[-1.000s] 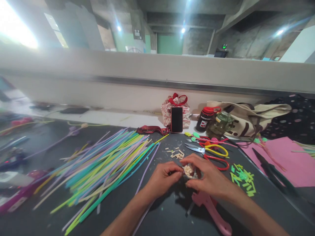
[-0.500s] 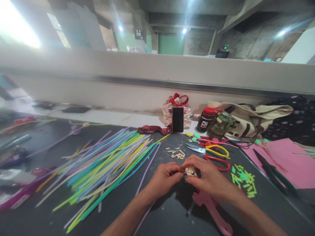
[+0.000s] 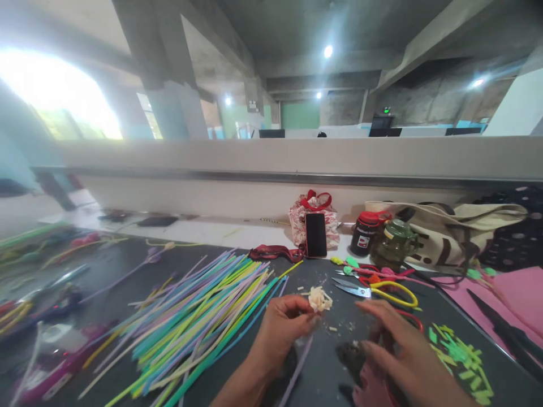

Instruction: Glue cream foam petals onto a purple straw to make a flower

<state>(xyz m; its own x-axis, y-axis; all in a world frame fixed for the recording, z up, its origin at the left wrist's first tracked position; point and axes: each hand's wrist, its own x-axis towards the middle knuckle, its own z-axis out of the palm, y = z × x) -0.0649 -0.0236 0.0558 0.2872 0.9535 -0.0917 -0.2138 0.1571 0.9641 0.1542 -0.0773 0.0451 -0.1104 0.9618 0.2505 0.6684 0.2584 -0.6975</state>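
Observation:
My left hand (image 3: 282,333) is closed in a pinch on a small cream tuft of cut pieces (image 3: 319,298) fixed on a thin lilac stem (image 3: 297,367) that runs down toward me. My right hand (image 3: 396,353) is apart from the tuft, to its right. It is blurred, with its fingers spread above a pink tool (image 3: 371,393) that lies on the black table (image 3: 322,362). It holds nothing that I can see. A few cream offcuts (image 3: 339,327) lie on the table between the hands.
A wide heap of coloured sticks (image 3: 199,316) covers the table's left. Yellow-handled scissors (image 3: 392,293), a phone (image 3: 316,234), a red-lidded jar (image 3: 365,232), a green jar (image 3: 392,244) and a tote bag (image 3: 449,232) stand behind. Green cut bits (image 3: 460,353), black pliers (image 3: 504,330) and a pink sheet (image 3: 520,285) lie right.
My right hand has let go of the tuft and moved right and down over the pink tool. My left hand now holds the tuft alone. My view has tilted upward.

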